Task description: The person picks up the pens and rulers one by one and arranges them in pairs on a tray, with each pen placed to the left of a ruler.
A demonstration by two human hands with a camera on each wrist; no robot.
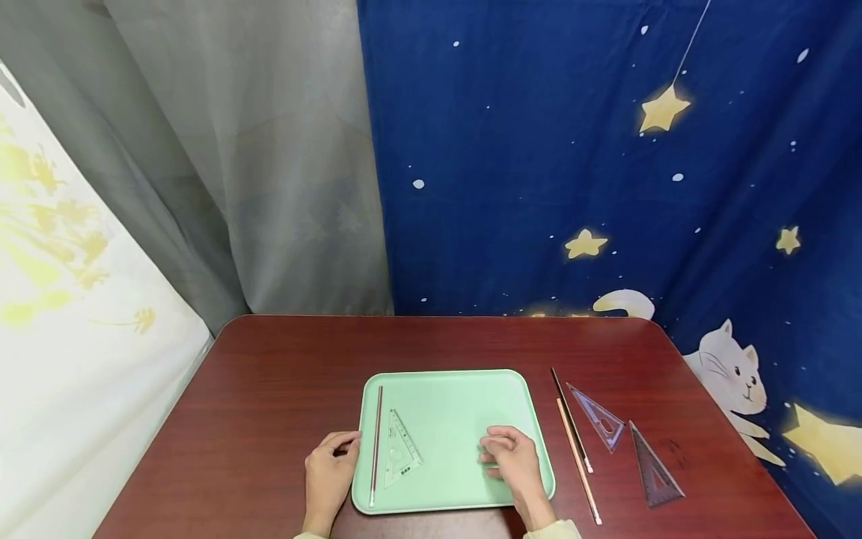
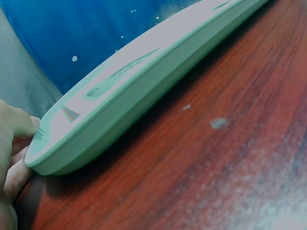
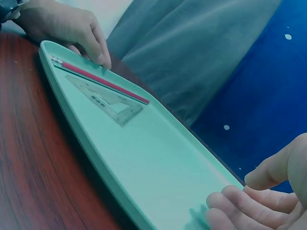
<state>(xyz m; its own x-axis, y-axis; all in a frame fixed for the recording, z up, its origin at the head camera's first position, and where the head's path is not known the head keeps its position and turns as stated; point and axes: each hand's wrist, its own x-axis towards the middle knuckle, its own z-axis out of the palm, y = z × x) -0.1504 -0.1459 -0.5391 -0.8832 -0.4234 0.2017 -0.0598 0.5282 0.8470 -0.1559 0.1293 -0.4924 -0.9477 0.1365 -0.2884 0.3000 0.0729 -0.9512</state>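
A light green tray (image 1: 465,404) lies on the table. My left hand (image 1: 330,473) pinches its left rim, with a fingertip over the edge in the left wrist view. Inside the tray, along the left side, is a dark red pencil (image 1: 376,449). Beside it lies a clear set square (image 3: 106,101). Over the tray's right part hovers my right hand (image 1: 515,466), its fingers loosely bent and apart, holding nothing. In the right wrist view its fingertips (image 3: 217,200) are above the tray's surface; whether they touch it I cannot tell.
Right of the tray lie a black pencil (image 1: 571,421) and a natural-wood pencil (image 1: 579,463). Farther right are a bluish clear set square (image 1: 598,415) and a dark grey one (image 1: 653,470). Curtains (image 1: 498,165) hang behind the reddish-brown table (image 1: 269,389).
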